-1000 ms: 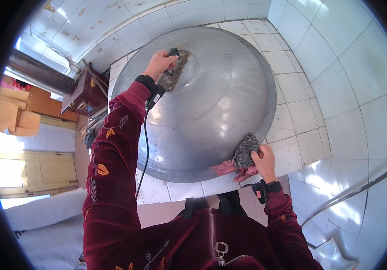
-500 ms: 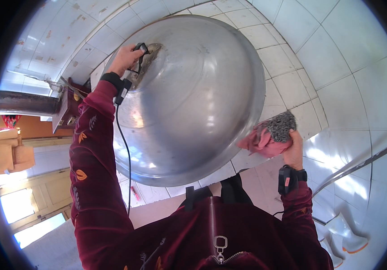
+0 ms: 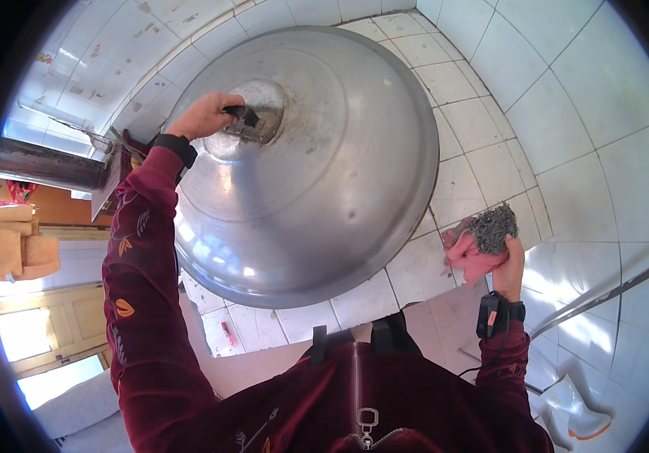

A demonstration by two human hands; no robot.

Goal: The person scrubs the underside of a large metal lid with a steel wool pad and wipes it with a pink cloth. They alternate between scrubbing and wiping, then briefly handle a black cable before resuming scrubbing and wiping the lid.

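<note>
A large domed metal lid (image 3: 324, 181) lies over the white tiled surface in front of me, its outside facing up. My left hand (image 3: 207, 117) is closed around the black handle (image 3: 247, 121) on a raised round cap at the lid's upper left. Off the lid's right edge, my right hand (image 3: 512, 264) grips a pink cloth (image 3: 469, 258) together with a grey, curly scouring pad (image 3: 494, 229). Both stay above the tiles, apart from the lid. Whatever is beneath the lid is hidden.
Tiled walls (image 3: 566, 158) rise behind and to the right. A small red object (image 3: 228, 333) lies on the tiles near the front edge. A dark pipe (image 3: 49, 164) stands at the left. White boots (image 3: 577, 408) are low on the right, below a long grey bar (image 3: 604, 294).
The lid has turned and levelled under my left hand, so its handle and cap now face up more. My right hand has drawn back to the right with the cloth and scouring pad.
</note>
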